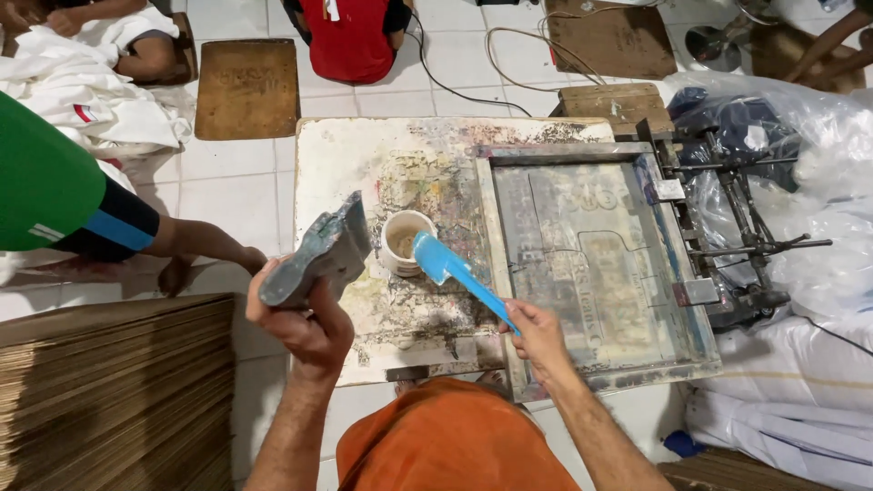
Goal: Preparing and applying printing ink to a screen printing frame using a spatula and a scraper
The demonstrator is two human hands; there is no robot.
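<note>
My left hand (305, 323) grips a grey, ink-caked squeegee (320, 253), raised and tilted over the left edge of the stained printing board (364, 155). My right hand (536, 332) holds a blue spatula (452, 271) by its handle, its blade just right of a small white ink cup (405, 242) that stands on the board. To the right lies a screen-printing frame (591, 264), its mesh grey with a faint design, hinged on a metal clamp (727, 218).
A stack of brown cardboard sheets (109, 391) lies at the lower left. A person in a green sleeve (55, 191) sits at the left, with others at the back. White fabric and plastic bags (809, 136) are heaped at the right. Wooden boards lie on the tiled floor.
</note>
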